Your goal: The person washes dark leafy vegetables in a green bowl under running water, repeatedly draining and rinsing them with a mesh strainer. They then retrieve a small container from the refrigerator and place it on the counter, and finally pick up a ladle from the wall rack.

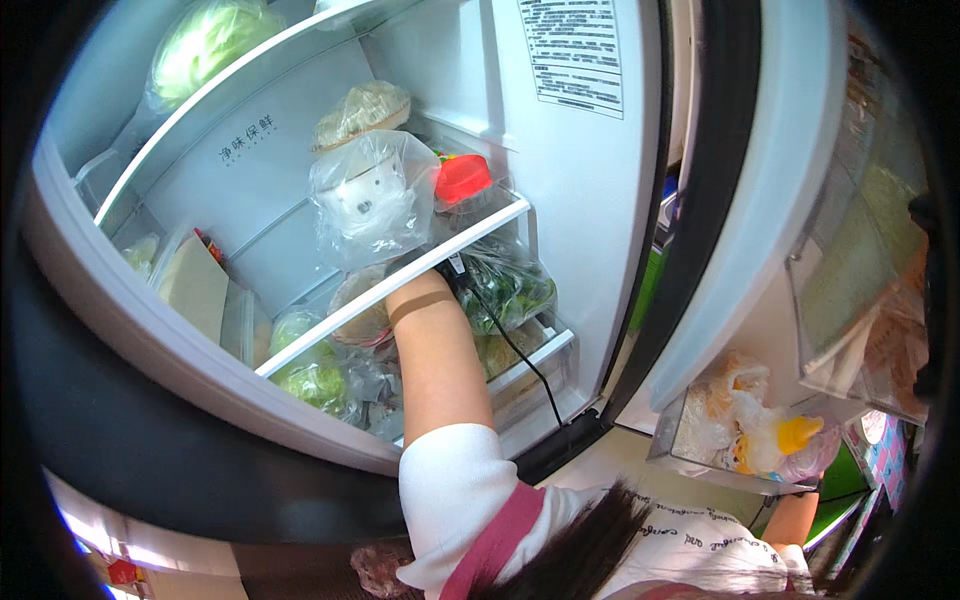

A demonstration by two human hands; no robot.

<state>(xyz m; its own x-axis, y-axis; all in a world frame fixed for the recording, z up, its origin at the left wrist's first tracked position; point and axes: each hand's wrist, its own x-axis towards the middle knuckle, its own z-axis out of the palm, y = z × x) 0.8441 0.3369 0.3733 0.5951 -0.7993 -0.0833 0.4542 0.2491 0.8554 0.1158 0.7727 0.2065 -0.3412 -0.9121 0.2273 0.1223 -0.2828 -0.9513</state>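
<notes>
My left forearm reaches into the open refrigerator, passing under the white-edged glass shelf. A black wrist strap with a cable is around the wrist. The hand itself is hidden, so its grip does not show. Just above it on the shelf sits a clear plastic bag around a white container. Leafy greens in a plastic bag lie right of the wrist, and a bagged round item lies left. My right forearm is at lower right; that hand is out of sight behind the door bin.
A red-lidded jar and another bagged item stand on the shelf. Bagged green vegetables lie below; a bagged cabbage sits above. The open door's bin holds bags and a yellow-capped bottle. A clear drawer is low right.
</notes>
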